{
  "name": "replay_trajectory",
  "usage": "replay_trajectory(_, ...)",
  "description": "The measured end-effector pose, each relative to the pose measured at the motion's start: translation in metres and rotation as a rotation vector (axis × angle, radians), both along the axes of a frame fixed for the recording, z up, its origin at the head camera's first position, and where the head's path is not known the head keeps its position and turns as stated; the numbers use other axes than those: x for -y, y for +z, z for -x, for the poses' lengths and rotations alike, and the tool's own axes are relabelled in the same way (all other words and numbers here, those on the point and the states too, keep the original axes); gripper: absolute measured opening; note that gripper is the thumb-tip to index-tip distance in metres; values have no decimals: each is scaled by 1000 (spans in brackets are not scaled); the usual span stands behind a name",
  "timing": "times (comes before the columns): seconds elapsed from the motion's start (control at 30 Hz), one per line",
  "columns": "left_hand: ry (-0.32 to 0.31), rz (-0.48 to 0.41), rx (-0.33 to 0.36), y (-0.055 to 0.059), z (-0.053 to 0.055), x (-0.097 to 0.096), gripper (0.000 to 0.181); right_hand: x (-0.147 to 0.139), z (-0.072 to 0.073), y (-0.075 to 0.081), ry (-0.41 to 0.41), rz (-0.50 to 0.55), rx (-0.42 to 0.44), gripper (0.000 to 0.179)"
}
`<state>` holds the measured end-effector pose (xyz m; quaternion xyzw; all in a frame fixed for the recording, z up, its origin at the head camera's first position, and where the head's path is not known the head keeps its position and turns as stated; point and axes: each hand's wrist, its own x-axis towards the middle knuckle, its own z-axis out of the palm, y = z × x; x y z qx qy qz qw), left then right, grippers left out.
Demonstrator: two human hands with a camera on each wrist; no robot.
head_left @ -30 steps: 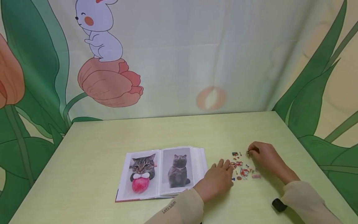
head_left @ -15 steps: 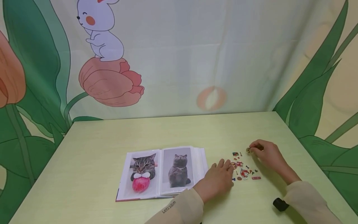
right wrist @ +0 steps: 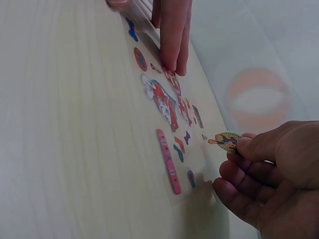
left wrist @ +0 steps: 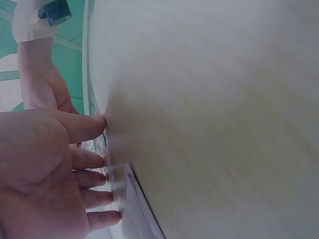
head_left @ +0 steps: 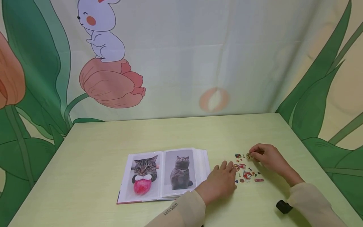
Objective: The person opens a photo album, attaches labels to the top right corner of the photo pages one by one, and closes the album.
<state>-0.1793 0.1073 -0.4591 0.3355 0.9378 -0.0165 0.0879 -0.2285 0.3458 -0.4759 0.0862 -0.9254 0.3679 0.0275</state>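
Observation:
A clear sticker sheet [head_left: 247, 176] with several small colourful stickers lies on the table, right of an open photo album [head_left: 125, 176]. My left hand [head_left: 217, 183] rests spread over the sheet's left side, fingertips on the stickers. Between the thumb and forefinger of my right hand [head_left: 267, 157] is a round gold-rimmed sticker [right wrist: 228, 142] with a cartoon figure. It hangs close over the far right corner of the sheet. The right wrist view also shows a long pink sticker [right wrist: 168, 162] and a red-and-white character sticker [right wrist: 162, 99].
The album shows two cat photos, a tabby [head_left: 144, 170] with a pink ball and a grey cat [head_left: 181, 173]. A black device [head_left: 284, 206] sits at my right wrist. Behind the table [head_left: 85, 151] hangs a curtain [head_left: 175, 63] printed with a rabbit and flowers.
My right hand lifted the round sticker slightly up and away, then brought it back left and lower over the sheet. The sheet's right side, blurred before, lies sharp. My left hand has stayed put.

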Motion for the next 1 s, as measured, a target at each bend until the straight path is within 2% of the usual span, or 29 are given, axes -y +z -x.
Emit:
replay_trajectory(0.2, 15, -11, 20, -1, 1, 1, 65, 0, 1, 0, -11, -5, 9, 7)
replay_trajectory(0.53, 25, -25, 15, 0, 2, 2, 71, 1, -2, 0, -24, 2, 30, 8)
replay_trajectory(0.77, 54, -68, 61, -3, 3, 2, 78, 0, -5, 1, -27, 0, 34, 7)
replay_trajectory(1.0, 69, -102, 78, -1, 2, 5, 82, 4, -8, 9, -9, 9, 13, 6)
